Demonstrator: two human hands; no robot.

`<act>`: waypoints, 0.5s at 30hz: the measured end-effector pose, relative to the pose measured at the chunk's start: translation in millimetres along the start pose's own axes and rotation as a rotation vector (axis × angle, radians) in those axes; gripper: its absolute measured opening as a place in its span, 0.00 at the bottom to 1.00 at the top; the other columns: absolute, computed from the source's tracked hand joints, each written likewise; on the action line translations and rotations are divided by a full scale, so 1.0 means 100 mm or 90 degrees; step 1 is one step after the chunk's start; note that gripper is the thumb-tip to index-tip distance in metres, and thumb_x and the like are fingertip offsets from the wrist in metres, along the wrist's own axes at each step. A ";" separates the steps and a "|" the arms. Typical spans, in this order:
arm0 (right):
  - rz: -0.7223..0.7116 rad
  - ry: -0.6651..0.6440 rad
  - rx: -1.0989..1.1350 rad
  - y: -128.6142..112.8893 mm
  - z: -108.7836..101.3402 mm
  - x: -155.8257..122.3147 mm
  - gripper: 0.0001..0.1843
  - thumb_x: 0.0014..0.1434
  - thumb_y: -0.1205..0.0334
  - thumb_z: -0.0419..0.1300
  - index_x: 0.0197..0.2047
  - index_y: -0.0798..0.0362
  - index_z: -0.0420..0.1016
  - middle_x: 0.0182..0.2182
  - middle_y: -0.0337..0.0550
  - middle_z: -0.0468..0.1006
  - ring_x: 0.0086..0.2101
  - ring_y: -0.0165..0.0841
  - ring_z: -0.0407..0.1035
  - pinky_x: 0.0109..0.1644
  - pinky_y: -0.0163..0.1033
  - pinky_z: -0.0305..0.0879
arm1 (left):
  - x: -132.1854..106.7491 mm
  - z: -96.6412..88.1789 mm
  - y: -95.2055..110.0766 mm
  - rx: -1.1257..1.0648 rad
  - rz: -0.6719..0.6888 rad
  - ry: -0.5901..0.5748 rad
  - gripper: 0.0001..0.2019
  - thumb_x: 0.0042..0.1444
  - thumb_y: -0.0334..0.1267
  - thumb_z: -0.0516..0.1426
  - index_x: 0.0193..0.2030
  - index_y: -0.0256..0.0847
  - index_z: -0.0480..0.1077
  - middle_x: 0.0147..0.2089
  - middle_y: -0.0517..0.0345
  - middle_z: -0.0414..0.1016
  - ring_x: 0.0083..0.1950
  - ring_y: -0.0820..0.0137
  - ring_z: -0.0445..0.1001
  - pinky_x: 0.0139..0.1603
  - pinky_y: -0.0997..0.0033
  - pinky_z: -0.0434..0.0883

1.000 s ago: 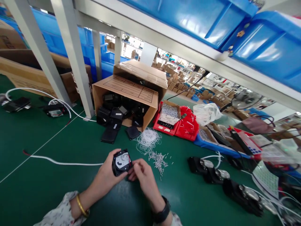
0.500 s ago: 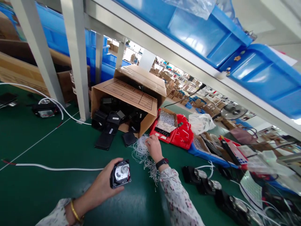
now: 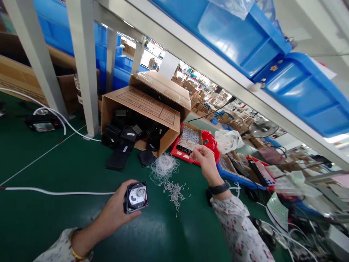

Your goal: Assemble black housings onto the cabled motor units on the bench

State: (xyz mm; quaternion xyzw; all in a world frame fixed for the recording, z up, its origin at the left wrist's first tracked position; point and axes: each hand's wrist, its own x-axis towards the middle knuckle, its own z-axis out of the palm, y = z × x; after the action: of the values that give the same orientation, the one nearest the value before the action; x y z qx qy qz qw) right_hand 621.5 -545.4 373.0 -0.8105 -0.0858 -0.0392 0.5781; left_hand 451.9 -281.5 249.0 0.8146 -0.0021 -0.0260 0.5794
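L grip (image 3: pixel 119 204) holds blk motor unit (image 3: pixel 137 196) over counter (image 3: pixel 152 238)
R grip (image 3: pixel 205 161) nr red tray (image 3: pixel 175 151); can't tell if holding.

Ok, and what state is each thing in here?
Left hand: closed around unit.
Right hand: fingertips pinched; contents unclear.
Unit: open-faced, pale plate and red wire showing.
Cable: nearly straight, one end behind left hand.
Carton: open, on its side, black parts spilling out.
Strands: tangled.
Pins: loosely heaped, some scattered.
Small box: open, filled.
Plastic bag: crumpled.
Fan: running or stopped, cannot tell.
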 end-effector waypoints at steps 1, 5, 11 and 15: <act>0.036 -0.019 0.036 -0.04 -0.05 -0.13 0.15 0.50 0.51 0.63 0.31 0.54 0.66 0.23 0.38 0.74 0.25 0.31 0.71 0.32 0.36 0.67 | 0.00 -0.01 0.01 0.008 -0.007 0.000 0.34 0.42 0.34 0.61 0.56 0.42 0.52 0.54 0.48 0.65 0.52 0.57 0.70 0.52 0.56 0.68; 0.240 -0.061 0.198 0.06 -0.27 -0.81 0.16 0.49 0.53 0.66 0.32 0.53 0.66 0.25 0.38 0.74 0.27 0.32 0.72 0.34 0.36 0.68 | 0.02 -0.02 0.04 0.036 -0.031 -0.010 0.35 0.43 0.39 0.60 0.57 0.41 0.50 0.55 0.45 0.63 0.52 0.56 0.69 0.52 0.54 0.68; 0.337 0.101 -0.154 0.92 -0.76 -1.82 0.21 0.50 0.45 0.59 0.37 0.54 0.69 0.37 0.50 0.76 0.38 0.42 0.73 0.41 0.46 0.69 | 0.04 -0.01 0.03 0.075 -0.048 -0.012 0.37 0.46 0.47 0.59 0.60 0.41 0.47 0.58 0.44 0.58 0.54 0.53 0.67 0.53 0.51 0.67; 0.278 0.150 -0.313 1.22 -1.07 -2.02 0.20 0.48 0.48 0.59 0.40 0.55 0.72 0.41 0.52 0.75 0.41 0.44 0.70 0.46 0.47 0.65 | 0.06 0.01 -0.01 0.074 -0.056 0.014 0.40 0.43 0.50 0.61 0.60 0.42 0.48 0.58 0.45 0.58 0.55 0.51 0.67 0.53 0.48 0.68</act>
State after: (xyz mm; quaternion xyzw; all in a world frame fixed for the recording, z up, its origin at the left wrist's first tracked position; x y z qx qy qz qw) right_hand 449.1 -704.2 261.3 -0.9147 0.1694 -0.0275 0.3660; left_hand 457.8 -281.9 247.6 0.8463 0.0390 -0.0423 0.5295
